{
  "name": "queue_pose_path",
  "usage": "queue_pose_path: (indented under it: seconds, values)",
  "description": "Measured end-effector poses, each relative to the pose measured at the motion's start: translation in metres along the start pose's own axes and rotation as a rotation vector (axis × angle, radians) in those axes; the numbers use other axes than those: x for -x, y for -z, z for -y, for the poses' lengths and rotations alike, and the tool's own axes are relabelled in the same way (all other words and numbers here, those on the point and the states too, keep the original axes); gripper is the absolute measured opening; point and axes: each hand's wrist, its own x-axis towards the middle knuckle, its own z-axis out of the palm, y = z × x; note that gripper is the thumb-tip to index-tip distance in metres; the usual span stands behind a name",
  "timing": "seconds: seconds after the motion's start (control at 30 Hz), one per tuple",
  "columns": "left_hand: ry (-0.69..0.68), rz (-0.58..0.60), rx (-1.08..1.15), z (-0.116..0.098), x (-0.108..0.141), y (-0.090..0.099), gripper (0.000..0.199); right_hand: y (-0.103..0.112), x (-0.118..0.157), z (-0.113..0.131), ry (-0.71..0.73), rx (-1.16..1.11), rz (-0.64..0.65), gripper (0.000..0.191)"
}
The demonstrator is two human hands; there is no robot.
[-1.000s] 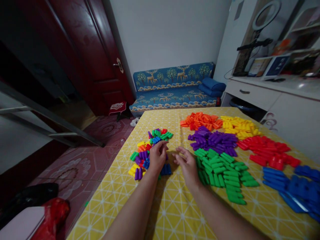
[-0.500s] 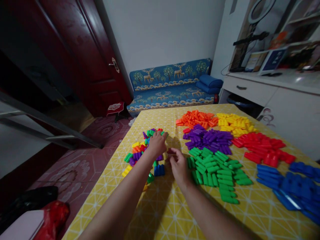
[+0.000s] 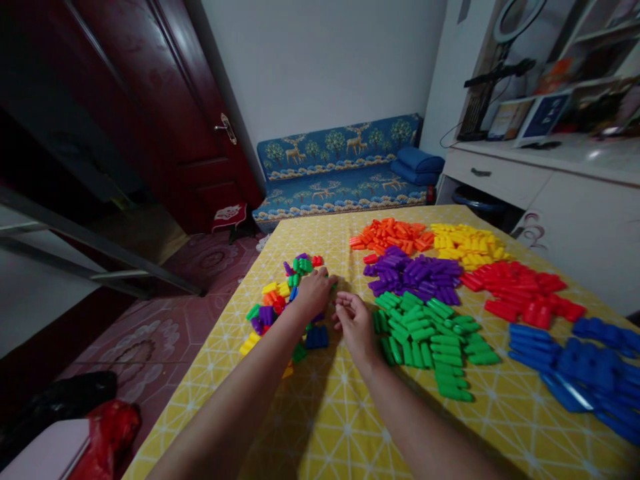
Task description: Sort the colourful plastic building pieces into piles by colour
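L grip (image 3: 316,291) is palm-down over the R side of the mixed pile (image 3: 279,305), which sits on the L part of the worktop (image 3: 345,427). R grip (image 3: 351,317) is just beside it, btwn mixed pile and green pile (image 3: 430,333), thumb & fingers curled close tog. Can't tell if either is clamped on a piece; fingertips too small/partly hidden. L forearm hides some of the mixed pile; a dk blue block (image 3: 317,337) shows past it, ridges approx. near-to-far. Green pile's nearest blocks lie w/ long axes approx. L–R. Blue pile (image 3: 585,363) is cut off at R edge.
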Motion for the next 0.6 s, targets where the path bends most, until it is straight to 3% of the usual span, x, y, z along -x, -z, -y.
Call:
queue_pose_path:
  seconds: [0.1,0.2,0.3,0.43,0.6]
  values:
    - [-0.032,-0.047,0.178,-0.002,0.027,0.003,0.036,0.001,0.000,0.001,0.014,0.008,-0.006,0.035]
    - [-0.018,-0.202,0.496,-0.003,0.048,0.003,0.039,0.003,0.001,0.003,0.037,0.048,-0.008,0.034]
    - [0.063,-0.321,0.840,-0.004,0.059,-0.001,0.027,0.005,0.003,0.006,0.058,0.130,0.045,0.036]
    - [0.122,-0.303,1.151,-0.003,0.062,-0.013,0.010,0.007,0.006,0.009,0.067,0.169,0.133,0.042]
    - [0.057,-0.298,1.187,-0.011,0.061,-0.020,0.019,0.009,0.006,0.009,0.168,0.292,0.085,0.040]
